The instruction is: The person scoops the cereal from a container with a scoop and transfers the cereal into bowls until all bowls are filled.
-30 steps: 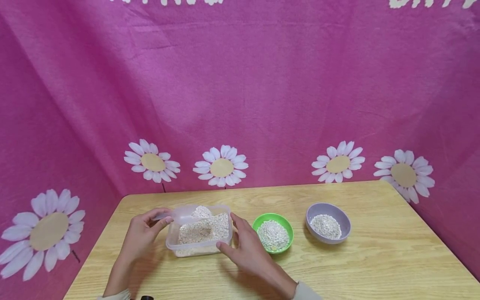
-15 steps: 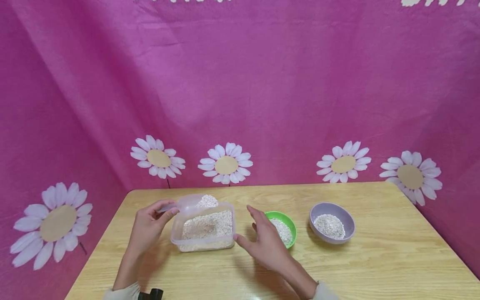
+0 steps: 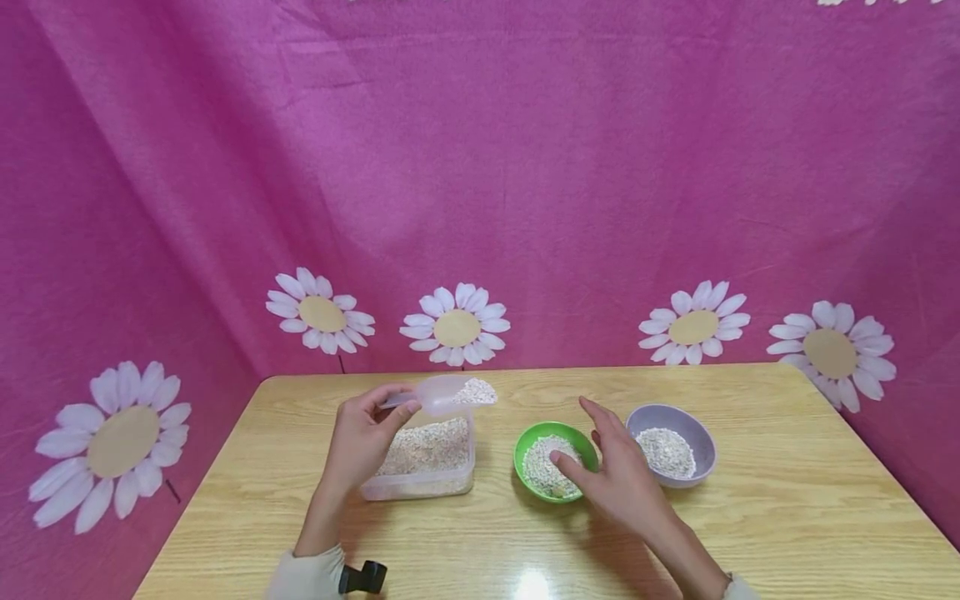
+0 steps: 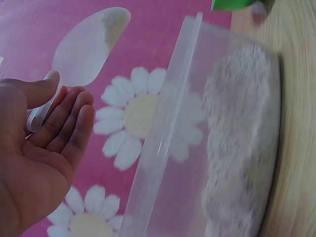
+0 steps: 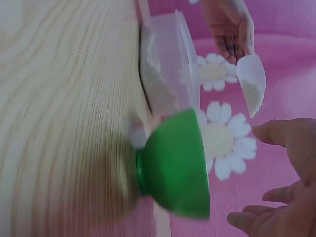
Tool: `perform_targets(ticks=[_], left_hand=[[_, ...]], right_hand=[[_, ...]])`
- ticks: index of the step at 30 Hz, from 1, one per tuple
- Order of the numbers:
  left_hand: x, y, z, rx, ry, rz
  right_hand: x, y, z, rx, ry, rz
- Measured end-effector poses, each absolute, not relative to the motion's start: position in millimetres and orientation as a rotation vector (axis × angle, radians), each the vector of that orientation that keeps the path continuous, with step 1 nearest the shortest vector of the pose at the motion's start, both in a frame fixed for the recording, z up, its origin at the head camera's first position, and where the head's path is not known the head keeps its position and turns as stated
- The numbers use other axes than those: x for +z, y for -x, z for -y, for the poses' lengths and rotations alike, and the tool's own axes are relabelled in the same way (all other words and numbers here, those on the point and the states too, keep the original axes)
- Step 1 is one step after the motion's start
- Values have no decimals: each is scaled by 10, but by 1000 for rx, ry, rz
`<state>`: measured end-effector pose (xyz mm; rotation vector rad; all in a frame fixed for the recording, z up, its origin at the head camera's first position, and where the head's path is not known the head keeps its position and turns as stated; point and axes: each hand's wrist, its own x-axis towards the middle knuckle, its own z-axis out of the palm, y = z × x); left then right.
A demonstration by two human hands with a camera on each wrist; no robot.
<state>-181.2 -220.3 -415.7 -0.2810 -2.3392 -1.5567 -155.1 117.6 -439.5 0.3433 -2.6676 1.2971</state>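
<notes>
Closest to the near edge of the wooden surface [image 3: 787, 517], two forearms in pale sleeves reach in, with a small black clip-like object [image 3: 363, 577] beside the left cuff; what it is cannot be made out.

The right hand [image 3: 611, 479] hovers low over the surface, between the middle and the right edge. Its fingers are spread and relaxed, gripping nothing, with the thumb over the near rim of a green bowl [image 3: 527, 443] and the fingertips reaching toward a lilac bowl [image 3: 697, 429] just to the right. Both bowls hold pale, coarse grain, possibly oats. The wrist view is blurred, so whether the thumb touches the green bowl cannot be told.

Left of the green bowl, toward the left edge, stands a clear plastic tub [image 3: 427, 479], mostly full of the same grain.

The left hand [image 3: 360, 442] is raised over the tub's left side. Its thumb and fingers pinch the handle of a clear plastic scoop [image 3: 450, 393], which is held roughly level above the tub's far rim and carries a heap of grain at its tip, pointing toward the bowls.

Beyond the far edge hangs a pink cloth backdrop [image 3: 525, 167] printed with white daisies.
</notes>
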Motion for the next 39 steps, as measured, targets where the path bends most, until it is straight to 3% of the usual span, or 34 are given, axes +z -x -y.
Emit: perform_targets(ticks=[19,39], left_hand=[[-4214,2006,1174,-1561,564,2306],[-4291,2107,252,-1564,623,2381]], right_hand=[[-4468,1558,-1975,1059,-241,2630],[-4658,1544,-2554,993,-95,2804]])
